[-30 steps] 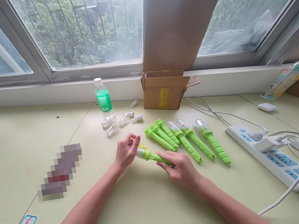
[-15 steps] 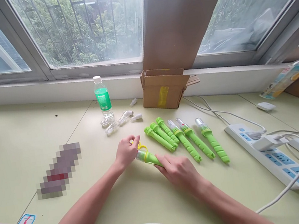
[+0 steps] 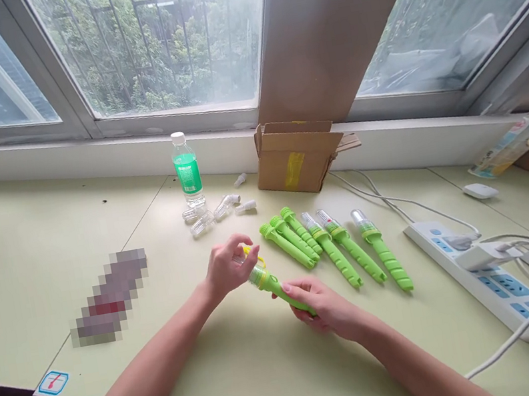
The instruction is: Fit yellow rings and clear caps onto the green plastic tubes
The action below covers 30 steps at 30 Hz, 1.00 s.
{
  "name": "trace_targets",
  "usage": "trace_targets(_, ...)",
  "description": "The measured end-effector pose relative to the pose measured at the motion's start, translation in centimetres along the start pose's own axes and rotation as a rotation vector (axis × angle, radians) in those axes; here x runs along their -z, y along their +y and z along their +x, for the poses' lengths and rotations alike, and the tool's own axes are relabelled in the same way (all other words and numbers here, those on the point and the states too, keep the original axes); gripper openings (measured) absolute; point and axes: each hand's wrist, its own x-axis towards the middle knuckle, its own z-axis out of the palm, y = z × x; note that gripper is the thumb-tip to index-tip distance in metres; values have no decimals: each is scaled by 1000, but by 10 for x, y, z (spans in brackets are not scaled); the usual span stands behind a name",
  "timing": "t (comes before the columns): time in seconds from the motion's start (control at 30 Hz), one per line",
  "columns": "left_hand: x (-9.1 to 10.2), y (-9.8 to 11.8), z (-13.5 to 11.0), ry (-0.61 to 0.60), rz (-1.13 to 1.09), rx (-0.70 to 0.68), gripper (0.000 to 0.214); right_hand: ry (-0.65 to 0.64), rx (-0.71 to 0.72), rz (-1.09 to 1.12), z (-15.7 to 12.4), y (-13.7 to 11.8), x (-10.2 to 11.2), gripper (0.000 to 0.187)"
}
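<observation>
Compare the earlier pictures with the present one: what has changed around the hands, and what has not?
The right hand has turned from lying over the handle of the green tool to wrapping round it, apparently lifting it slightly. The left hand still pinches its head end. The row of green tools, water bottle, cardboard box and power strip have not moved.

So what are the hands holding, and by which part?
One green ribbed tool: the right hand grips its lower shaft, and the left hand pinches its top end.
</observation>
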Motion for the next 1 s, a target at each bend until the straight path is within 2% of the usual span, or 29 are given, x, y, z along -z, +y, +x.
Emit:
trace_targets(0.1,-2,-1,3,-68,-26,155,28,237,284,-419,6,10,1,42)
trace_targets(0.17,-6,-3,4,-111,-106,348,38,511,478,-797,10,18,4,36)
trace_targets(0.23,-10,-4,3,-133,-186,573,48,662,615,-1144,12,23,8,31)
trace_targets(0.3,-15,-6,2,-153,-191,732,51,730,702,-1376,13,26,11,29)
trace_targets(0.33,-17,-7,1,-149,-177,761,51,740,723,-1452,13,26,12,29)
trace_targets(0.4,-19,-9,1,-116,-138,728,47,727,710,-1532,13,26,10,27)
trace_targets(0.53,-19,-10,1,-66,-74,576,41,650,567,-1506,12,28,1,30)
trace_targets(0.63,-17,-7,1,-82,-20,516,40,567,450,-1373,10,27,-4,30)
trace_targets(0.8,-13,0,0,-85,37,373,38,368,325,-961,3,14,-5,27)
trace_targets(1.0,-8,3,-4,-8,43,30,27,113,197,-357,-3,0,1,34)
